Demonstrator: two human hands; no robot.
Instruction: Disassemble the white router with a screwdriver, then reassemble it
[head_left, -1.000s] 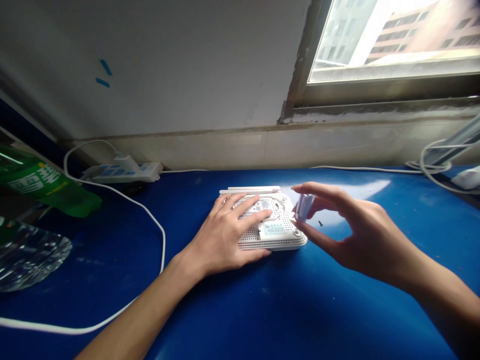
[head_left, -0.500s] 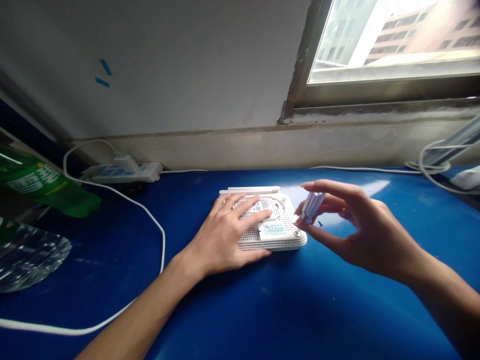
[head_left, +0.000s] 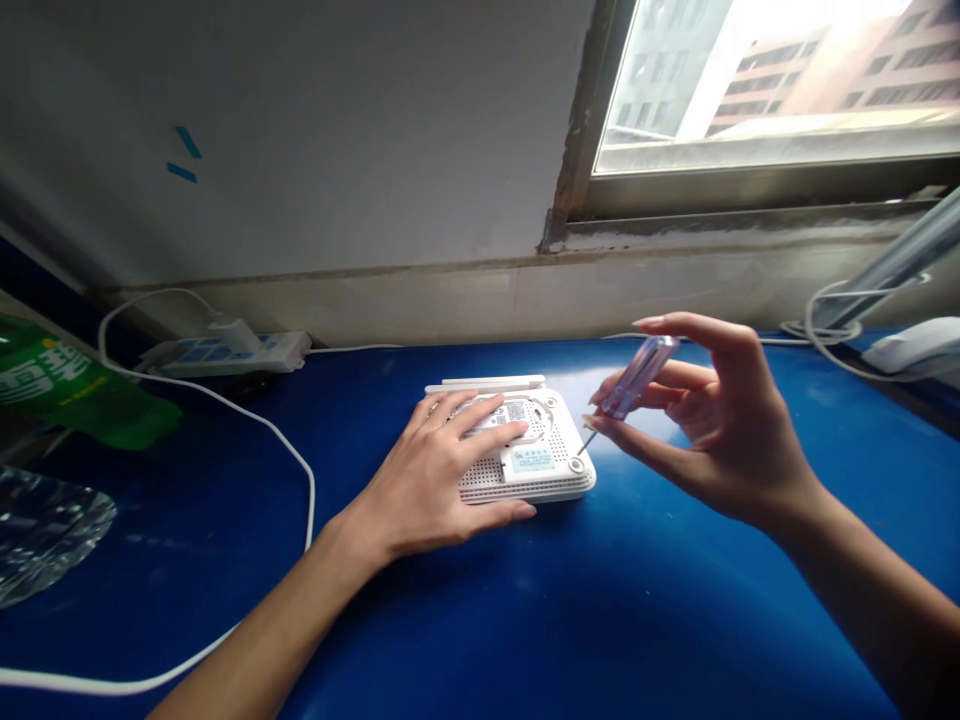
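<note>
A white router-like device (head_left: 559,452) with vent holes, labels and folded antennas lies on the blue table (head_left: 600,620). Spread over its left part, my left hand (head_left: 442,465) rests with fingers apart, the thumb along the near edge. My right hand (head_left: 697,410) holds a small screwdriver (head_left: 639,378) with a clear purplish handle between thumb and fingers. The driver is tilted, and its thin tip meets the round recess at the device's near right corner.
At the left lie a green bottle (head_left: 82,385) and a clear plastic bottle (head_left: 52,530). A power strip (head_left: 281,352) with a white plug sits by the wall; a white cable (head_left: 289,425) curves forward. Coiled cable and a metal pole (head_left: 892,260) are at the right.
The screwdriver has swung so its tip points down-left onto the device's corner recess; my right hand has risen a little. My left hand stays on the device. The view has shifted slightly.
</note>
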